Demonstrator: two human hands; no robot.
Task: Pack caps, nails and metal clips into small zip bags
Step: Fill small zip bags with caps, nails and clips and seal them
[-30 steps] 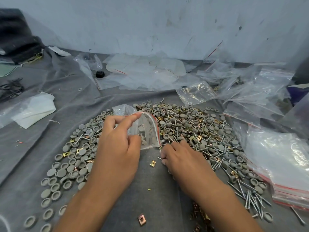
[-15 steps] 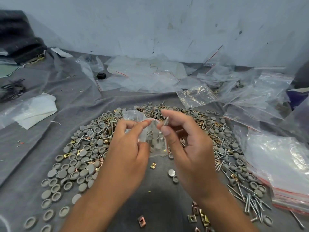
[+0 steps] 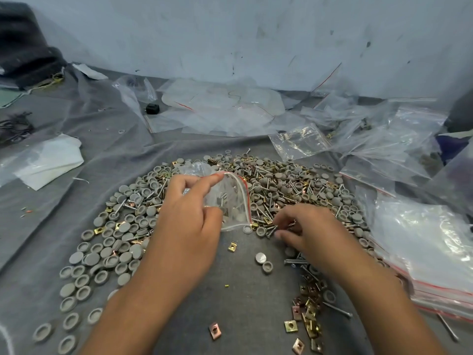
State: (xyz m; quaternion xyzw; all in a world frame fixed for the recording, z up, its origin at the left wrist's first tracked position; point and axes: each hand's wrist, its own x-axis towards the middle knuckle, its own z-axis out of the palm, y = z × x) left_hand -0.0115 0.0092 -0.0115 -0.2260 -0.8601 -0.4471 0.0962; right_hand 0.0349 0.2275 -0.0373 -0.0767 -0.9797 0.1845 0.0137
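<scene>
My left hand [image 3: 189, 216] pinches a small clear zip bag [image 3: 231, 201] with a red-lined mouth, holding it open above the pile; a few grey caps and nails show inside. My right hand [image 3: 307, 231] reaches down into the heap of nails [image 3: 289, 196] just right of the bag, fingers curled over nails at its edge. Grey round caps [image 3: 112, 242] spread across the left of the cloth. Brass metal clips [image 3: 307, 311] lie in a small cluster near my right forearm, and single clips [image 3: 232, 246] lie loose in the middle.
A stack of empty red-lined zip bags [image 3: 422, 252] lies at the right. More loose plastic bags [image 3: 225, 111] cover the back by the wall. A folded white sheet [image 3: 48, 162] sits at the left. The grey cloth [image 3: 243, 303] is bare between my forearms.
My right hand has left the bag's mouth and dropped down to the right into the nail heap. My left hand still holds the bag, now tilted with its mouth facing right.
</scene>
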